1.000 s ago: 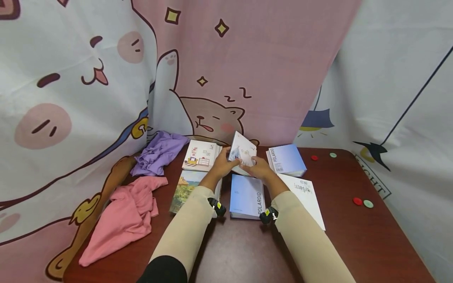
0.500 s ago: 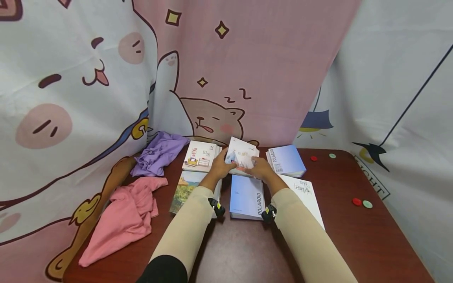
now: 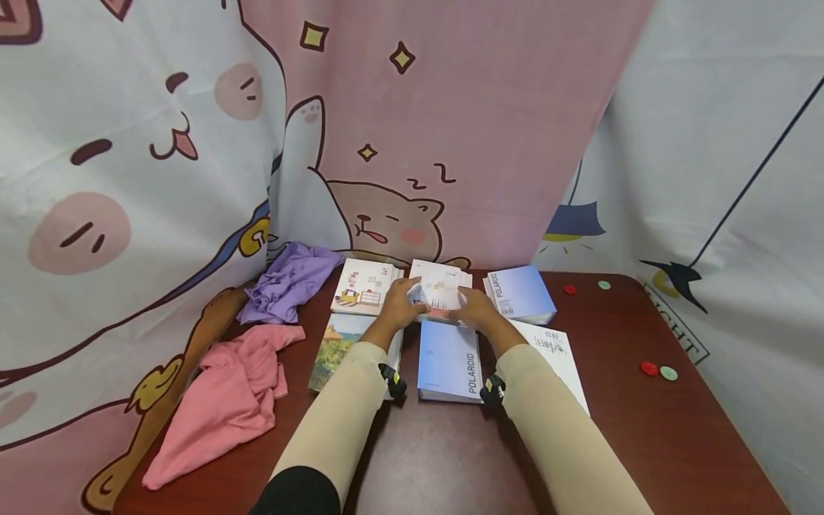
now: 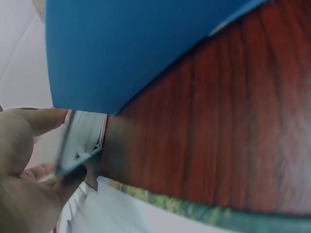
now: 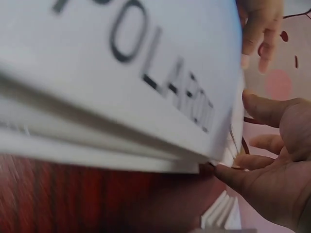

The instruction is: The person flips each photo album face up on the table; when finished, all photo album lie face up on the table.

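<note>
A white book (image 3: 440, 282) with small drawings on its cover lies at the back middle of the table. My left hand (image 3: 400, 307) grips its left side and my right hand (image 3: 475, 309) its right side. In the left wrist view the thumb and fingers of the left hand (image 4: 29, 165) are round the book's edge. The right wrist view has the right hand (image 5: 282, 160) with thumb and fingers at the book's end. Just in front lies a blue book marked POLAROID (image 3: 447, 361), which hides part of the held book in both wrist views.
Left of it lie a white illustrated book (image 3: 365, 286) and a landscape-covered book (image 3: 335, 350). To the right are another blue POLAROID book (image 3: 523, 292) and a white book (image 3: 556, 357). Purple cloth (image 3: 290, 282), pink cloth (image 3: 225, 400) and red (image 3: 649, 368) and green discs (image 3: 669, 373) lie farther out.
The white book was tilted up in both hands a second ago. It has come down flat at the back middle, with both hands still at its sides.
</note>
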Action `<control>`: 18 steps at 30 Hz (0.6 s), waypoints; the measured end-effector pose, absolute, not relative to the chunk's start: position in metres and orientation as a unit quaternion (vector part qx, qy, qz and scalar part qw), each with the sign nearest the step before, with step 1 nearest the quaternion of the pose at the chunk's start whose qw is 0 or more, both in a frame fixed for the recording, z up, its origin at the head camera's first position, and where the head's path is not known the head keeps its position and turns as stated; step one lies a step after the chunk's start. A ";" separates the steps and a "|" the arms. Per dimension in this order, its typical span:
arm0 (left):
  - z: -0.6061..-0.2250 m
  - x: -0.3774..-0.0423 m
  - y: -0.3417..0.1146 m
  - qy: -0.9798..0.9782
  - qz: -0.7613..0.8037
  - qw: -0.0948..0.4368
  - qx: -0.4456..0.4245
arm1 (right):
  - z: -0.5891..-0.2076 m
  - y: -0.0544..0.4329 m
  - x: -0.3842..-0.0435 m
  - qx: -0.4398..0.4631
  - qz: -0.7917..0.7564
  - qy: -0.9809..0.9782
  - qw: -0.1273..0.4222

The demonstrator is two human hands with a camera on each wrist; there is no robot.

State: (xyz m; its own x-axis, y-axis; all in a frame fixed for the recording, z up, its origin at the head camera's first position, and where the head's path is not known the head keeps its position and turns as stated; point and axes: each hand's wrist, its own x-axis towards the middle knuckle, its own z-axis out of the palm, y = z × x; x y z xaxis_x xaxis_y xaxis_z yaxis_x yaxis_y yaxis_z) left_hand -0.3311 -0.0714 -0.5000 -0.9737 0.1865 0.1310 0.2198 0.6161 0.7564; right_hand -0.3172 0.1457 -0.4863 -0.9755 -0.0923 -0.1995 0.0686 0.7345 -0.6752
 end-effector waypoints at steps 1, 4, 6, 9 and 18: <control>-0.500 -0.330 -0.071 -0.904 -0.412 0.021 -0.110 | -0.484 0.149 -0.316 -0.009 -0.367 0.924 0.108; -0.498 -0.329 -0.070 -0.921 -0.374 0.025 -0.102 | -0.478 0.162 -0.317 -0.014 -0.376 0.921 0.102; -0.496 -0.329 -0.068 -0.931 -0.351 0.026 -0.097 | -0.473 0.170 -0.319 -0.020 -0.379 0.921 0.092; -0.490 -0.328 -0.060 -0.938 -0.329 0.029 -0.105 | -0.467 0.184 -0.320 -0.013 -0.381 0.920 0.088; -0.467 -0.323 -0.026 -0.940 -0.300 0.001 -0.166 | -0.451 0.223 -0.318 0.016 -0.368 0.926 0.086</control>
State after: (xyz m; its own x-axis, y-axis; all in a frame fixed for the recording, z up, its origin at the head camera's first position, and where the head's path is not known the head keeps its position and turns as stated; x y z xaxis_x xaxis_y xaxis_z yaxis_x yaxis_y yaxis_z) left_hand -0.3227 -0.0261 -0.4673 -0.9451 0.3107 0.1016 0.3122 0.7654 0.5628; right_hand -0.3179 0.2226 -0.4514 -0.9848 -0.0333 -0.1707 0.0930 0.7285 -0.6787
